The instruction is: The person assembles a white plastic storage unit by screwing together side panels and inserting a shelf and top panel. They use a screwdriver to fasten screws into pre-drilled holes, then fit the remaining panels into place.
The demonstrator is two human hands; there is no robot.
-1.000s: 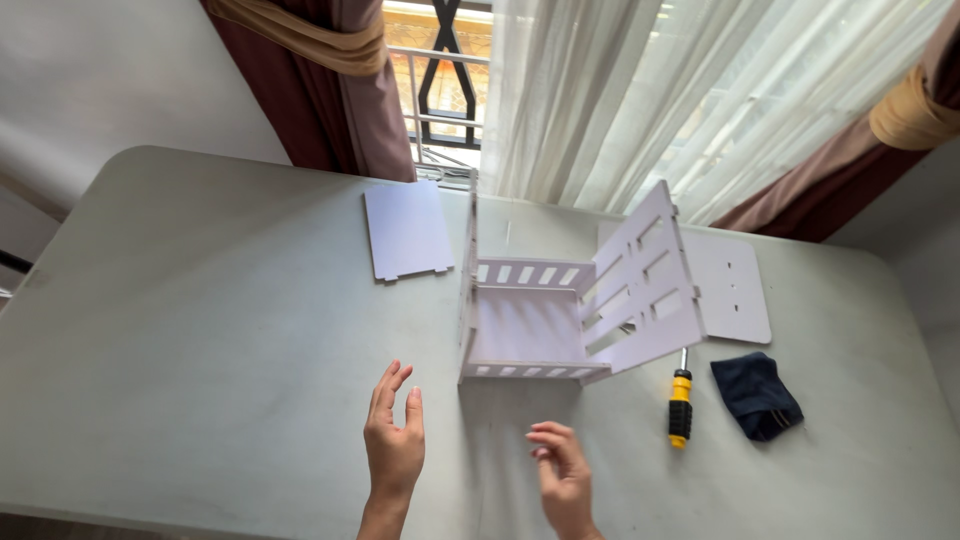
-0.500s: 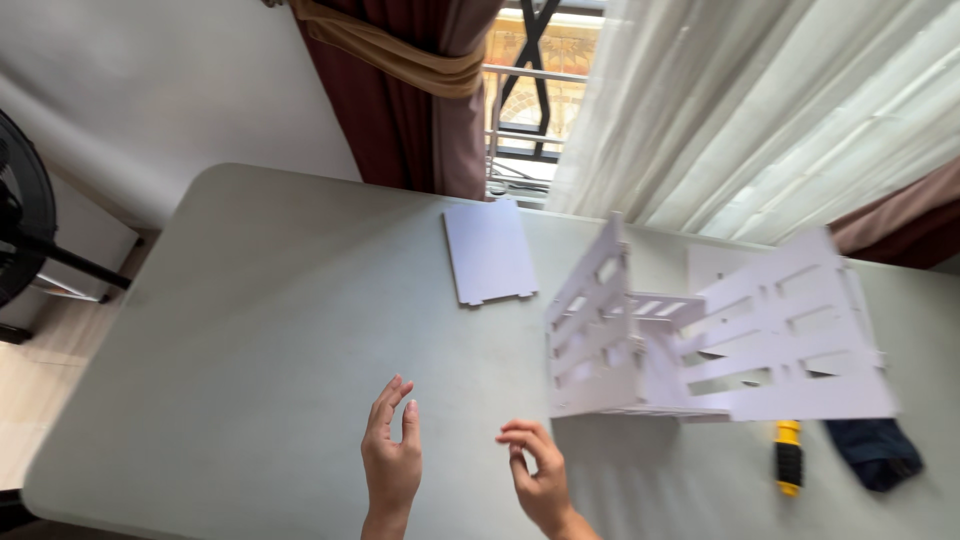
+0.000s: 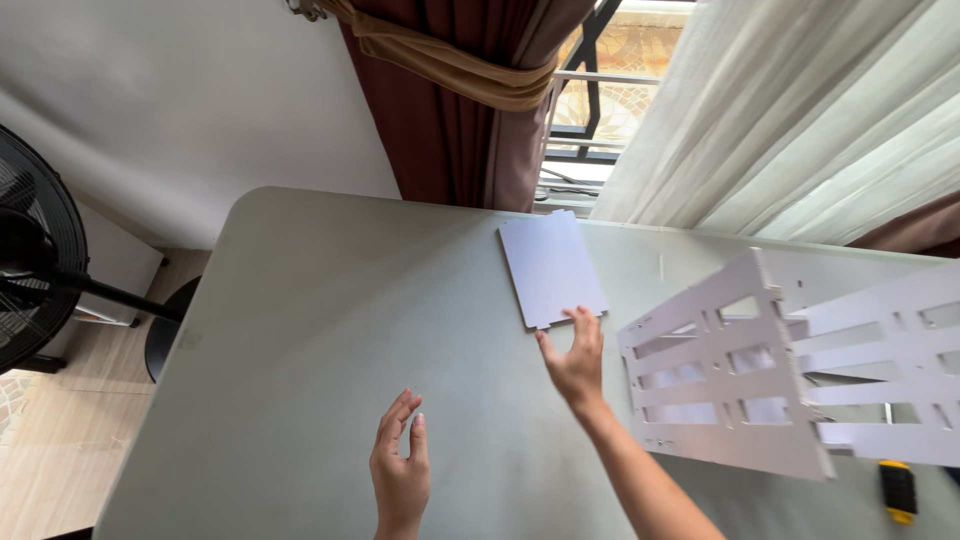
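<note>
White flat panel (image 3: 552,267) at right hand's (image 3: 574,362) fingertips, beside slotted rack (image 3: 725,375).

The slotted white rack (image 3: 740,370) runs off the right edge, so its far end cannot be seen. A yellow-and-black tool handle (image 3: 897,490) shows only in part (its tip lies behind the rack). The black fan (image 3: 35,270) is cut by the left edge. The bench (image 3: 330,330) loses its near side below the frame. The left hand (image 3: 400,475) is cut at the wrist, its palm turned away.
</note>
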